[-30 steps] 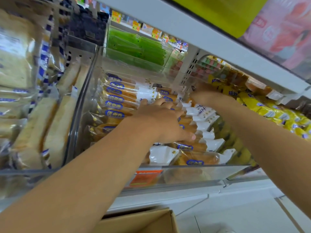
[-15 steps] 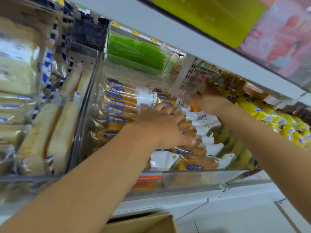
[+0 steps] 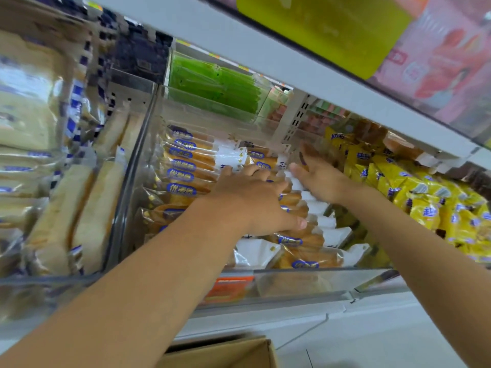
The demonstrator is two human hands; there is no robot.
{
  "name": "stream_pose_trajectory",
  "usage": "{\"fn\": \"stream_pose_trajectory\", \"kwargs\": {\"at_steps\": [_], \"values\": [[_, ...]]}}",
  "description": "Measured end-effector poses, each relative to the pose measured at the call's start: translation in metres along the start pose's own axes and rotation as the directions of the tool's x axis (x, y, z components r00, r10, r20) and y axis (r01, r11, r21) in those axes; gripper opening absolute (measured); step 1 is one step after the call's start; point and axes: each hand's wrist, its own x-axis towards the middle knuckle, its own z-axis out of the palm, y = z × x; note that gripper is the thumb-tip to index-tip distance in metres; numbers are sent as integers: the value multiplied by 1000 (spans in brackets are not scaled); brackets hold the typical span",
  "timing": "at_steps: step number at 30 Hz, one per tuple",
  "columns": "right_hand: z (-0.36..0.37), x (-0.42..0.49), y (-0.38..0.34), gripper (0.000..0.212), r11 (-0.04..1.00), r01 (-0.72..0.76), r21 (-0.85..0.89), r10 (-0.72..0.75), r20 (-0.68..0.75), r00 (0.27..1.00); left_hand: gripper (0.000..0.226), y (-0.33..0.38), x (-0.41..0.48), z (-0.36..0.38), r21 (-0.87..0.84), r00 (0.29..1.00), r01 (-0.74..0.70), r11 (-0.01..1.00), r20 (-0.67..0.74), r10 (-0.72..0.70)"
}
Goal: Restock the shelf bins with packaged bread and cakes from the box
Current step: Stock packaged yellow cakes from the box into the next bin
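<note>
We see both hands in the clear bin [image 3: 305, 281] on the shelf: the left hand [image 3: 255, 200] lies palm-down, fingers spread across the rows of bread packs [image 3: 186, 166] and pressing on them, while the right hand [image 3: 320, 179], fingers straight and gripping nothing, stands edge-on against the packs' white ends. Yellow packs [image 3: 425, 200] fill the bin to the right, pale loaves [image 3: 79, 216] the one to the left. The cardboard box [image 3: 225, 353] sits below.

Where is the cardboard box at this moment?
In the head view the cardboard box shows at the bottom edge, near centre, directly below the clear bin of golden bread packs.
</note>
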Motion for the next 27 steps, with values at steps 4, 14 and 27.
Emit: {"fn": "stream_pose_trajectory", "kwargs": {"at_steps": [4, 14, 27], "values": [[-17, 15, -12, 58, 986, -47, 159, 73, -161, 984, 85, -1, 0, -1, 11, 1000, -2, 1000, 6, 2], [-57, 3, -13, 8, 896, -219, -386, 222, -35, 974, 87, -1, 0, 2, 15, 1000, 7, 1000, -12, -7], [-28, 21, 8, 64, 980, -123, -159, 99, -147, 984, 65, 0, 57, -29, -61, 998, 59, 996, -1, -59]]}}
